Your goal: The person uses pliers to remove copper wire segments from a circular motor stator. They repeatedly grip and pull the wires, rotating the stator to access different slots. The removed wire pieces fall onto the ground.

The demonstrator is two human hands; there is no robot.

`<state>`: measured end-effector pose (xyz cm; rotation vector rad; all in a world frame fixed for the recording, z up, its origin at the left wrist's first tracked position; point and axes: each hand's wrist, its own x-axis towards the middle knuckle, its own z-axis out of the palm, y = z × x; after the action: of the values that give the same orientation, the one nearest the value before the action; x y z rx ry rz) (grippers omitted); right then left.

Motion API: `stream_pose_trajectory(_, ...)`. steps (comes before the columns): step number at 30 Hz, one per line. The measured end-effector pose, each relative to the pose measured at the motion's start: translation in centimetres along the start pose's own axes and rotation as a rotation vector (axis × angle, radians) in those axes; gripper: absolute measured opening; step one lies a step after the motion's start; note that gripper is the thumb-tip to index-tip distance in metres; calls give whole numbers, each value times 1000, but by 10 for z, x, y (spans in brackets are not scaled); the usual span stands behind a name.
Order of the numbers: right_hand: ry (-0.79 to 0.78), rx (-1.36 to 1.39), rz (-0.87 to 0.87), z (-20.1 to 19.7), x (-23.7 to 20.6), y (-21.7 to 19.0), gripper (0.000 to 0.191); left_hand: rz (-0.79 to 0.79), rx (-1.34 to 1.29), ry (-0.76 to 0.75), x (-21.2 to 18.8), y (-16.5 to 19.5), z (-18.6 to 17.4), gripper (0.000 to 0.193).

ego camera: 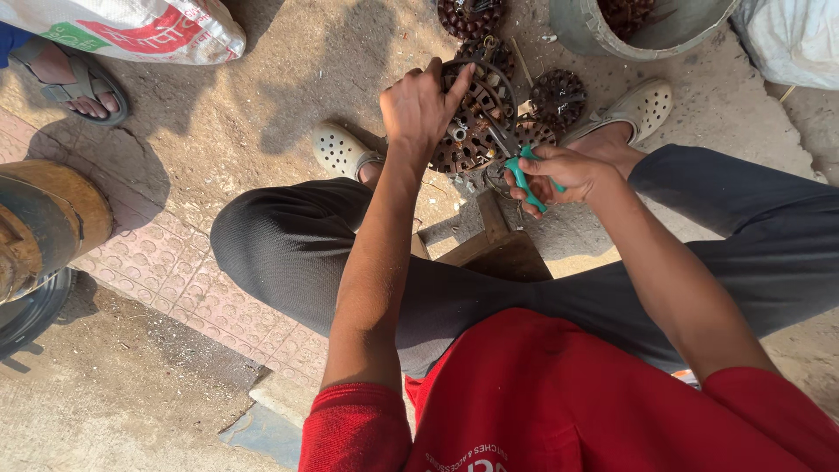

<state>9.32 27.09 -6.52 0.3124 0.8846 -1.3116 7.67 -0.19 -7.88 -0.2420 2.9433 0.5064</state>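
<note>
At upper centre of frame my left hand [421, 105] clamps the rusty slotted metal core [476, 118] by its rim; my right hand [564, 173] grips green-handled pliers [527, 179]; core judged heavy, rigid, rough-edged; rim offers the safest hold.

A printed sack [131, 26] lay at the top left, beside another person's sandalled foot [74, 83]. A metal tub [612, 35] of rusty parts stood at the top right. A brown drum [44, 223] stood left, on tiled paving [175, 271].
</note>
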Motion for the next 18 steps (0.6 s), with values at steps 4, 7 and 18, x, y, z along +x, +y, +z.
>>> stream_pose_trajectory(4,-381,520,-277,5,28,69,47,21,64,-83,0,1,-5,65)
stream_pose_trajectory(7,-772,786,-481,28,29,101,46,44,110,-44,2,2,-5,60)
stream_pose_trajectory(18,783,-32,-585,48,-83,0,25,4,76,-136,8,-1,6,71)
